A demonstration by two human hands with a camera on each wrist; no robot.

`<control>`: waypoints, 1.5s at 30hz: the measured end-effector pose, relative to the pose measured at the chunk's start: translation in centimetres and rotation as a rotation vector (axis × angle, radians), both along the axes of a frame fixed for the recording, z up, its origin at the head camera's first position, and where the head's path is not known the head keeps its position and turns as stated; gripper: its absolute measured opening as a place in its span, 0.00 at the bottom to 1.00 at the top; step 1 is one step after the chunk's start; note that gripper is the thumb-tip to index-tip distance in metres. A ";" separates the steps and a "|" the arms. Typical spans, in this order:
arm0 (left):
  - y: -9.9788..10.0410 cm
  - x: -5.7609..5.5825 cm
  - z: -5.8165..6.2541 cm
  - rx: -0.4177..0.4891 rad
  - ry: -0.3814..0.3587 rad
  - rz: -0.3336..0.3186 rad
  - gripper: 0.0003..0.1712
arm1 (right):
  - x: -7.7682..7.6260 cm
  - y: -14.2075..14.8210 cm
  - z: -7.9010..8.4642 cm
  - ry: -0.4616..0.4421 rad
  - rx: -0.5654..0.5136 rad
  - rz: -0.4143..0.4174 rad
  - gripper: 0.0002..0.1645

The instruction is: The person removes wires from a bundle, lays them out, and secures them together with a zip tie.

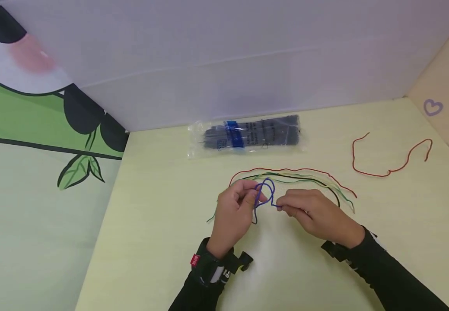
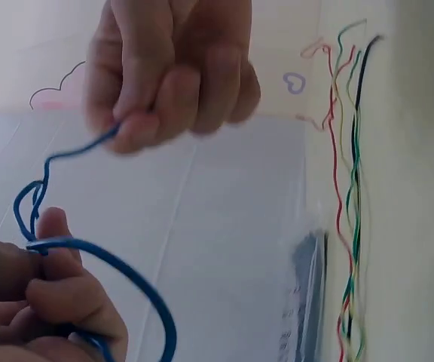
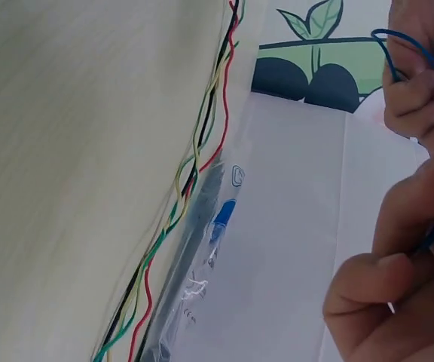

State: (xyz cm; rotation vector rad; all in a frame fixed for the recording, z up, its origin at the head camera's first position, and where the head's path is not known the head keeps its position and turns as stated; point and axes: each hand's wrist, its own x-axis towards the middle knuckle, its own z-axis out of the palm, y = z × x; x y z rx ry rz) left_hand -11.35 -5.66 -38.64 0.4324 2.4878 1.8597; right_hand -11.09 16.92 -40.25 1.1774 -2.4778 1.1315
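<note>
**Both hands pinch a looped blue wire**

From the head, we look down on a pale bench (image 1: 162, 194). The left hand (image 1: 235, 211) pinches the blue wire (image 1: 273, 190) between thumb and fingers, beside its small open loops. The right hand (image 1: 317, 216) is just to the right, its thumb and forefinger clamped on a stretch that leaves the loops. The blue wire is between the hands, and a short length dips toward the near side next to the left hand. Just beyond, we find loose wires (image 1: 286, 176) in red, green, yellow and black, lying in an arc. Farther away, a clear packet (image 1: 263, 134) of dark strands rests near the white far wall (image 1: 208, 56). A bent red wire (image 1: 387, 174) lies apart at the far right. Black sleeves (image 1: 395, 276) cover the forearms.

From the left wrist, we see the blue wire running from the right hand's fingertips to the left hand, where a larger curve bows out from the grip. The loose wires cross one another on the bench.

From the right wrist, we see the right hand's curled fingers and, past them, the left hand with a blue arc over it. The packet lies beside the loose wires; its blue band shows.
</note>
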 end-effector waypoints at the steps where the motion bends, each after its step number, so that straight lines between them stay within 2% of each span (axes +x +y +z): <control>1: -0.3 -0.2 0.0 -0.005 0.029 0.025 0.05 | 0.2 0.4 0.2 -0.024 0.028 0.003 0.17; 3: -1.0 -0.4 0.2 -0.040 0.104 0.044 0.01 | 0.6 1.4 0.6 -0.040 0.065 0.004 0.20; 5: -1.5 -0.6 0.4 -0.101 0.188 0.028 0.02 | 0.9 2.5 1.1 -0.020 0.098 -0.007 0.22; 9: -1.2 -0.9 0.6 -0.174 0.285 -0.054 0.07 | 1.0 3.3 1.6 0.040 0.138 -0.076 0.21; 12: -0.4 -0.8 0.4 -0.221 0.342 -0.056 0.10 | 1.0 2.5 1.6 0.084 0.147 -0.185 0.17; 16: 0.6 -0.3 0.0 -0.342 0.433 -0.035 0.08 | 1.1 0.8 2.0 0.076 0.054 -0.361 0.11; 18: 0.9 -0.1 0.0 -0.374 0.447 -0.035 0.08 | 1.1 -0.1 2.2 0.043 0.039 -0.413 0.07; 22: 1.1 0.0 0.0 -0.356 0.417 -0.060 0.06 | 0.8 -1.4 2.0 -0.051 0.033 -0.435 0.04; 24: 1.1 -0.1 0.0 -0.339 0.391 -0.079 0.07 | 0.6 -1.5 1.7 -0.069 -0.018 -0.470 0.08; 26: 0.8 -0.2 0.0 -0.286 0.347 -0.079 0.08 | 0.5 -1.2 1.3 -0.059 -0.093 -0.528 0.15; 28: 0.1 -0.4 0.2 -0.178 0.274 -0.048 0.09 | 0.4 -0.7 1.1 -0.058 -0.185 -0.583 0.20; 30: -0.8 -0.7 0.7 -0.021 0.168 -0.001 0.08 | 0.3 0.1 1.0 -0.047 -0.253 -0.626 0.22; 32: -1.7 -1.1 1.2 0.166 0.061 0.049 0.05 | 0.4 0.8 1.0 -0.086 -0.326 -0.614 0.21; 34: -2.4 -1.4 1.7 0.321 -0.041 0.092 0.06 | 0.5 1.3 1.2 -0.184 -0.351 -0.605 0.20; 36: -3.0 -1.7 1.9 0.427 -0.116 0.134 0.13 | 0.5 1.8 1.5 -0.307 -0.337 -0.568 0.18; 38: -3.5 -2.1 1.9 0.475 -0.142 0.181 0.20 | 0.7 2.1 2.1 -0.466 -0.374 -0.492 0.15; 39: -3.6 -2.3 1.7 0.467 -0.126 0.209 0.24 | 0.7 2.2 2.2 -0.539 -0.438 -0.430 0.15; 40: -3.7 -2.4 1.4 0.405 -0.082 0.231 0.25 | 0.8 2.3 2.4 -0.607 -0.521 -0.354 0.14; 41: -3.6 -2.5 1.2 0.284 -0.016 0.244 0.25 | 0.7 2.2 2.5 -0.660 -0.613 -0.269 0.14; 44: -3.2 -2.4 0.3 -0.245 0.258 0.228 0.20 | 0.2 1.9 2.4 -0.780 -0.909 -0.029 0.12; 45: -3.1 -2.3 0.0 -0.420 0.354 0.215 0.19 | 0.0 1.9 2.4 -0.802 -0.976 0.022 0.12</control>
